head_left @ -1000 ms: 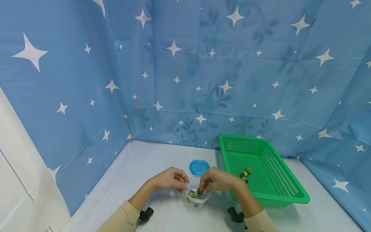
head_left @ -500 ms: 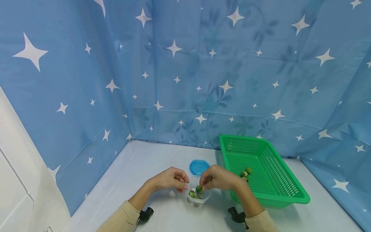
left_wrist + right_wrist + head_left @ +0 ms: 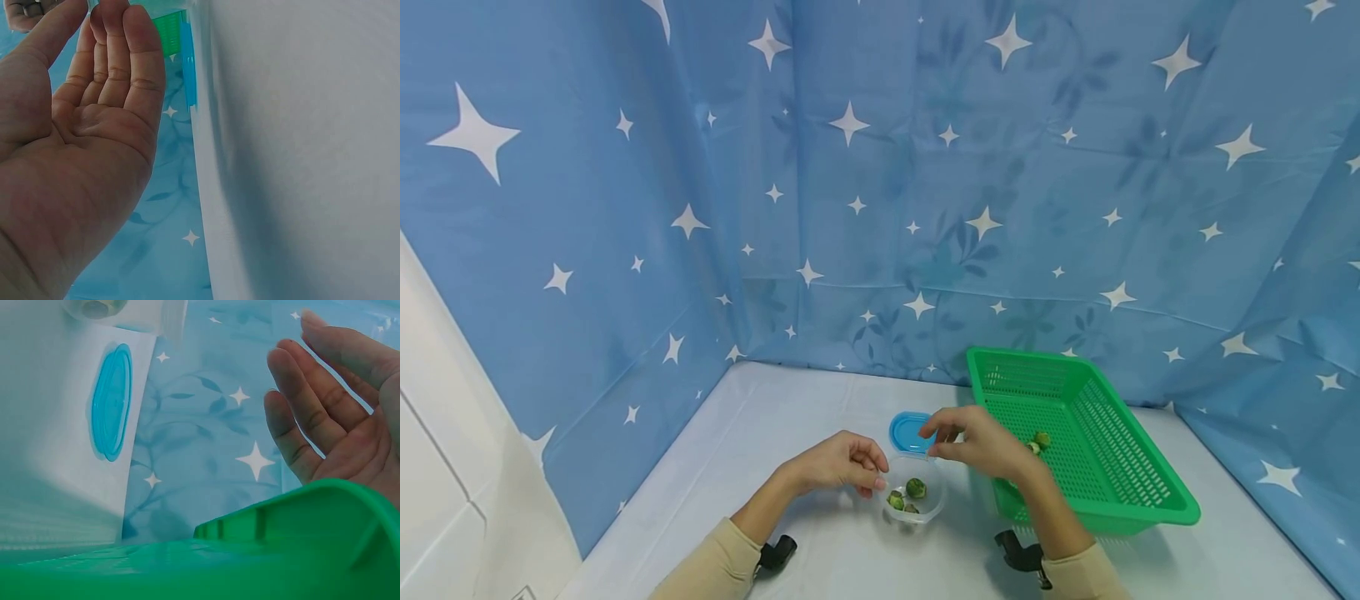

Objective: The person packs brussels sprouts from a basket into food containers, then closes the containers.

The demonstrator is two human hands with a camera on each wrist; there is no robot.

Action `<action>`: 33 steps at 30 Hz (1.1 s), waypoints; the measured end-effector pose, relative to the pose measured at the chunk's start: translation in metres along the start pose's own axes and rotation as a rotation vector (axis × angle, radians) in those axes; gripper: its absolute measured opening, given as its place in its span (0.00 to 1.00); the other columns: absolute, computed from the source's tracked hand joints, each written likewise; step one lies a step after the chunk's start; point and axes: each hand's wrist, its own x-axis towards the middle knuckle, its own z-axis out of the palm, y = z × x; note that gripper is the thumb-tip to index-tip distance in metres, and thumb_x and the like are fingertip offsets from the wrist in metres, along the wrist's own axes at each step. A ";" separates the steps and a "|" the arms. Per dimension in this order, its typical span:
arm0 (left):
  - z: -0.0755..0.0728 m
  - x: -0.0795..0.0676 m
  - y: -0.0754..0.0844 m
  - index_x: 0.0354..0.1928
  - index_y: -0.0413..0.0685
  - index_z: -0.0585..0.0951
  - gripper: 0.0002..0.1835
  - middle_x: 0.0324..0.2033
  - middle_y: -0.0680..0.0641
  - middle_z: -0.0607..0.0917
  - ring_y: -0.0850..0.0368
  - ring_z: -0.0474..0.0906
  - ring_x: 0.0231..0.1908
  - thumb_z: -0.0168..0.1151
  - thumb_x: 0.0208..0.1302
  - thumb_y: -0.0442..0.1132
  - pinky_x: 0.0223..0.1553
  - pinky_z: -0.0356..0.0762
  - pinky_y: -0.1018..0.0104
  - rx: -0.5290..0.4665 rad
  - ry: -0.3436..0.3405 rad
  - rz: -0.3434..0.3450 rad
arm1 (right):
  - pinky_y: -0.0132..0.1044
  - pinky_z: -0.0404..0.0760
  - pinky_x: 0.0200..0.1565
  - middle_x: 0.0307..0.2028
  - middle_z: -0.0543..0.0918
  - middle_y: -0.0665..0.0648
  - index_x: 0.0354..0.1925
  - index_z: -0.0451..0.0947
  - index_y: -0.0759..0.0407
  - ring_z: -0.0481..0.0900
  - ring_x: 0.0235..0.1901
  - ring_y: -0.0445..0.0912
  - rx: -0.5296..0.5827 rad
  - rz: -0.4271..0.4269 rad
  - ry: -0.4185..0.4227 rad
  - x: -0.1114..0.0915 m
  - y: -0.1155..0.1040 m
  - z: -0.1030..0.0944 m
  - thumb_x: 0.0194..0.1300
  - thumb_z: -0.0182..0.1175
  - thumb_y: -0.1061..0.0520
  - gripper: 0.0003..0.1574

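A small clear plastic container (image 3: 934, 505) stands on the white table with three Brussels sprouts in it; the largest sprout (image 3: 916, 488) lies toward the back. At its left rim my left hand (image 3: 842, 463) pinches the edge between thumb and fingertips. In the left wrist view the palm of that left hand (image 3: 100, 131) faces the camera, with the fingertips cut off at the top. My right hand (image 3: 977, 440) hovers between the blue lid (image 3: 906, 432) and the green basket, fingers loosely bent and holding nothing. The right wrist view shows this right hand (image 3: 344, 406) with fingers apart.
The green perforated basket (image 3: 1097, 450) stands to the right; a few Brussels sprouts (image 3: 1042, 439) lie inside, partly hidden by my right forearm. A blue starry curtain (image 3: 880, 208) hangs behind the table. White wall panels (image 3: 452, 467) border the left side.
My right hand has let go of a Brussels sprout in the container, then risen and moved away to the right, toward the basket. The left hand has stayed at the rim.
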 end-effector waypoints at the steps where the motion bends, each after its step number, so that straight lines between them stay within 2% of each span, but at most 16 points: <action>1: 0.000 0.000 0.000 0.52 0.29 0.82 0.20 0.30 0.51 0.88 0.57 0.87 0.30 0.73 0.66 0.38 0.39 0.89 0.60 -0.001 -0.001 0.000 | 0.34 0.85 0.40 0.44 0.89 0.52 0.50 0.87 0.51 0.84 0.38 0.40 0.000 0.005 0.016 -0.001 0.000 -0.001 0.69 0.70 0.60 0.12; 5: 0.000 -0.001 0.000 0.52 0.29 0.82 0.20 0.30 0.51 0.88 0.57 0.87 0.30 0.73 0.66 0.37 0.40 0.89 0.59 -0.003 -0.008 -0.001 | 0.35 0.85 0.41 0.49 0.89 0.52 0.53 0.86 0.49 0.84 0.40 0.40 -0.009 0.005 0.071 -0.003 0.002 -0.003 0.70 0.70 0.56 0.14; 9: 0.000 0.000 0.000 0.52 0.28 0.82 0.20 0.30 0.51 0.88 0.57 0.87 0.30 0.73 0.66 0.37 0.40 0.89 0.60 -0.003 -0.011 0.001 | 0.36 0.86 0.41 0.48 0.88 0.51 0.55 0.86 0.48 0.84 0.39 0.41 -0.026 -0.027 0.129 -0.005 0.001 -0.007 0.69 0.70 0.56 0.16; 16: 0.000 0.000 0.000 0.52 0.28 0.82 0.20 0.30 0.51 0.88 0.57 0.87 0.30 0.73 0.66 0.37 0.39 0.88 0.61 0.006 -0.003 0.007 | 0.35 0.86 0.40 0.45 0.88 0.49 0.53 0.86 0.49 0.84 0.37 0.39 -0.044 -0.084 0.258 -0.009 -0.003 -0.016 0.68 0.71 0.61 0.17; 22: 0.001 -0.001 0.001 0.52 0.27 0.82 0.20 0.30 0.51 0.88 0.57 0.87 0.30 0.74 0.65 0.37 0.39 0.88 0.62 0.001 -0.004 0.007 | 0.33 0.86 0.40 0.46 0.88 0.52 0.52 0.86 0.52 0.84 0.35 0.42 -0.051 -0.167 0.351 -0.013 -0.006 -0.023 0.67 0.70 0.65 0.17; 28: 0.000 -0.001 0.001 0.52 0.26 0.81 0.21 0.29 0.52 0.87 0.57 0.86 0.30 0.73 0.66 0.37 0.39 0.88 0.63 0.005 -0.007 0.007 | 0.31 0.86 0.40 0.47 0.88 0.52 0.51 0.87 0.52 0.84 0.36 0.42 -0.058 -0.173 0.422 -0.016 -0.006 -0.030 0.67 0.70 0.65 0.16; 33: 0.000 -0.002 0.001 0.52 0.27 0.82 0.21 0.30 0.52 0.88 0.58 0.86 0.30 0.74 0.66 0.37 0.39 0.88 0.62 0.004 -0.003 0.008 | 0.32 0.86 0.40 0.47 0.88 0.51 0.52 0.87 0.51 0.84 0.36 0.41 -0.060 -0.158 0.442 -0.019 -0.005 -0.036 0.68 0.69 0.66 0.17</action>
